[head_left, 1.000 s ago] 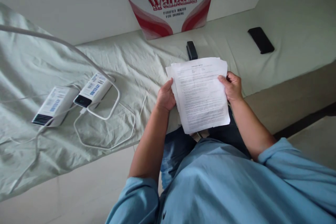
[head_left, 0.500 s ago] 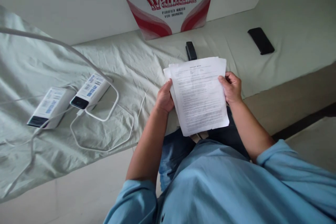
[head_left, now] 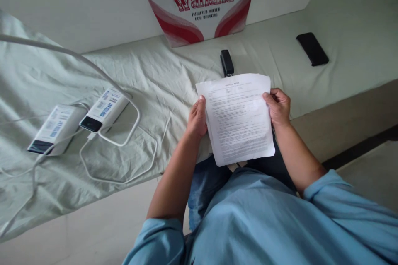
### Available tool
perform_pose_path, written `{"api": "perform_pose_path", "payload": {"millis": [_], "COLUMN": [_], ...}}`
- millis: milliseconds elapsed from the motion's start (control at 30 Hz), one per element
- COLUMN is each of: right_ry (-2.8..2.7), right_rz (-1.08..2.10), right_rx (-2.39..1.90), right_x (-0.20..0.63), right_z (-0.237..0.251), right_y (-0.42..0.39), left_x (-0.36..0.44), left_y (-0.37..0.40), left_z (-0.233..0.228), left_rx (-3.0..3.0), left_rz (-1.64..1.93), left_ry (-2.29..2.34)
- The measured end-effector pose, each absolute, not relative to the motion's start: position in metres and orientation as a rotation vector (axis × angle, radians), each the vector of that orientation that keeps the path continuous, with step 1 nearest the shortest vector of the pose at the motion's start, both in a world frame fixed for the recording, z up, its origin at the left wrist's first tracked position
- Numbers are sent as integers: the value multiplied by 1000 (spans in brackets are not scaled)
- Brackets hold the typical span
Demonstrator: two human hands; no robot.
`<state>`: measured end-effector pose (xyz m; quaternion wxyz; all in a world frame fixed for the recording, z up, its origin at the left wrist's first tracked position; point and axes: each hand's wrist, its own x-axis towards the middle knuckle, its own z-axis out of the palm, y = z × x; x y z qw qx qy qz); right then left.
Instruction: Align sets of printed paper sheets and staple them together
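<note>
Printed sheets of paper (head_left: 241, 122), stacked together, are held up over my lap at the cloth's front edge. My left hand (head_left: 197, 118) pinches their left edge, thumb on top. The right edge is gripped by my right hand (head_left: 279, 105), also with the thumb on the printed side and the fingers behind. How many sheets there are I cannot tell. Just beyond the top of the paper lies a black stapler (head_left: 227, 62), its near end close to the upper edge of the sheets.
A white and red water carton (head_left: 202, 8) stands behind, against the wall. To the right lies a black phone-like slab (head_left: 312, 49). Two white power banks (head_left: 57, 126) with a looping white cable (head_left: 137, 112) rest at left on the wrinkled pale green cloth (head_left: 174, 74).
The sheets, fanned out at the upper left before, are now lined up more evenly. Both hands and the paper have shifted slightly toward me and to the right.
</note>
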<state>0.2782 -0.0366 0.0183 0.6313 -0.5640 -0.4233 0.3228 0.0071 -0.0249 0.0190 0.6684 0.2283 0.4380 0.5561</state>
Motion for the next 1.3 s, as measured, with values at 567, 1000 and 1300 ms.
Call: {"api": "perform_pose_path", "payload": {"millis": [567, 1000, 1300], "right_ry": [-1095, -1259, -1193], "right_rz": [749, 498, 800], "right_rx": [-1399, -1520, -1386], "right_x": [272, 269, 277], "right_z": [26, 8, 20], "right_y": [-45, -41, -22], "left_x": [1, -2, -5], "left_y": [-31, -30, -34], "left_z": [21, 23, 21], "left_rx": [724, 721, 760], "left_rz": [1147, 1112, 1049], "left_ry": [984, 973, 1000]}}
